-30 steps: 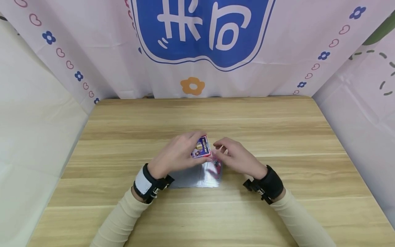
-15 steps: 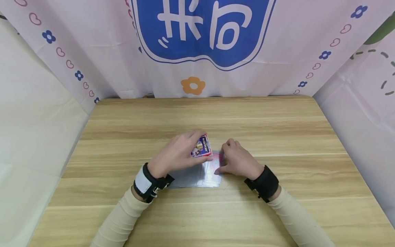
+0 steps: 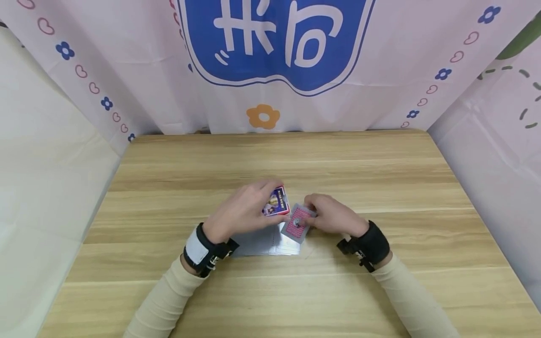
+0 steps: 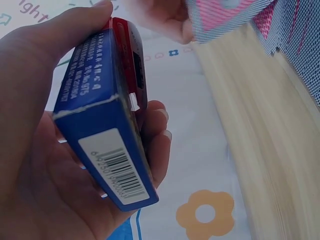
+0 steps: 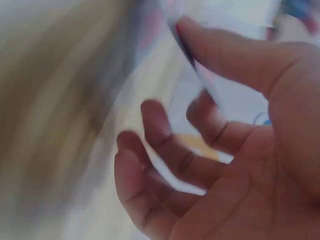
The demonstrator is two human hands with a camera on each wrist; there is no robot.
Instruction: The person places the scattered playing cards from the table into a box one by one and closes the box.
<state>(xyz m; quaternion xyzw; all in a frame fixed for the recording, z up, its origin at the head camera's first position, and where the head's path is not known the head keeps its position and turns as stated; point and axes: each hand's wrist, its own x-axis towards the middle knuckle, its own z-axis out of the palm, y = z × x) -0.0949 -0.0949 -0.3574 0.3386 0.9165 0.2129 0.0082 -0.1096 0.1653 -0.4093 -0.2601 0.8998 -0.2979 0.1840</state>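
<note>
A blue card box (image 3: 276,201) is being gripped in the left hand (image 3: 243,211) above the table (image 3: 380,178). One card (image 3: 296,224) is being pinched by the right hand (image 3: 331,217) just beside the box, over a card pile (image 3: 266,244). The card should be kept flat and aligned with the box mouth.

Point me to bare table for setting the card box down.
Free: the wooden table between the hands and the printed backdrop, plus both side strips and the near edge. Crowded: the centre, where the left hand holds the card box, the right hand a card over the spread cards.
</note>
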